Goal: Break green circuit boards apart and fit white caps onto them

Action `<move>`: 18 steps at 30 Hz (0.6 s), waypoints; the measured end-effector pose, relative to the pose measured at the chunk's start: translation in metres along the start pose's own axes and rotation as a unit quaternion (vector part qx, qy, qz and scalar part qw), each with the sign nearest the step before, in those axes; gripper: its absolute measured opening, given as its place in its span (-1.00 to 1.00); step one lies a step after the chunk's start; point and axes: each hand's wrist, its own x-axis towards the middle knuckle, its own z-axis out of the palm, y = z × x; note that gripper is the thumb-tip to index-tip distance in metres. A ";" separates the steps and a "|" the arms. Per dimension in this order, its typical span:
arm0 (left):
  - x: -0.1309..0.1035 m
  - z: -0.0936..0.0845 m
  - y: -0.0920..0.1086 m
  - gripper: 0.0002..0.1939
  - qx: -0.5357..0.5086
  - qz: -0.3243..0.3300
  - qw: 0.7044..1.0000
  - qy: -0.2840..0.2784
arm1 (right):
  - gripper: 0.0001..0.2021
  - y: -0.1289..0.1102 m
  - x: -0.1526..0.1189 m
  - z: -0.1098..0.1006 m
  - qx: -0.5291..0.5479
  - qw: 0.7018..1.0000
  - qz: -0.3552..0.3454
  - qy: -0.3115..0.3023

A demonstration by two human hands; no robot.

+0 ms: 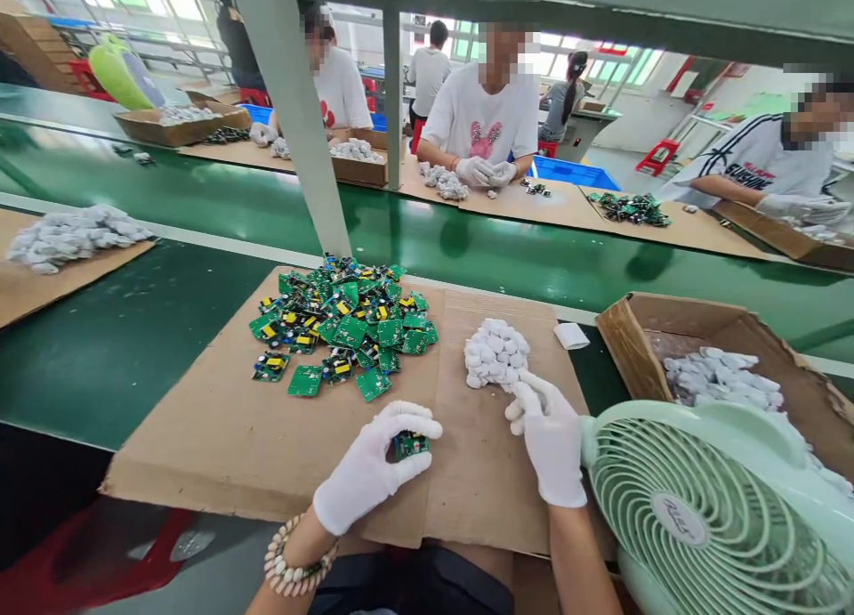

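Observation:
My left hand [374, 459], in a white glove, grips a small green circuit board [412, 446] between thumb and fingers above the cardboard sheet [267, 455]. Beyond it lies a heap of similar circuit boards [350, 330] with yellow and dark components. My right hand [548, 428], gloved too, has its fingers drawn together at the near edge of a pile of small white pieces [495, 352]. White glove and white pieces blend there, so what the fingertips hold is unclear.
A pale green fan [680, 517] stands close to my right forearm. Behind it, a cardboard box [627, 330] holds more white pieces. A folded white scrap [572, 335] lies nearby. Across the green conveyor [467, 241], gloved people handle similar parts. A post [294, 108] rises ahead.

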 end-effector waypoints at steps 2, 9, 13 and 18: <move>-0.005 -0.005 0.005 -0.75 0.001 -0.018 0.999 -0.029 | -0.56 -0.007 -0.001 -0.002 0.072 0.996 0.052 -0.009; 0.025 -0.020 0.034 -0.45 0.036 0.086 0.992 -0.090 | -0.49 -0.014 -0.002 0.001 0.097 0.994 0.055 -0.012; 0.071 -0.015 0.025 -0.70 0.001 0.193 0.981 -0.032 | -0.62 -0.014 -0.006 -0.005 0.121 0.992 -0.011 0.022; 0.091 -0.016 0.003 -0.66 -0.070 0.131 0.988 0.032 | -0.69 -0.045 -0.014 -0.013 0.127 0.987 0.010 -0.102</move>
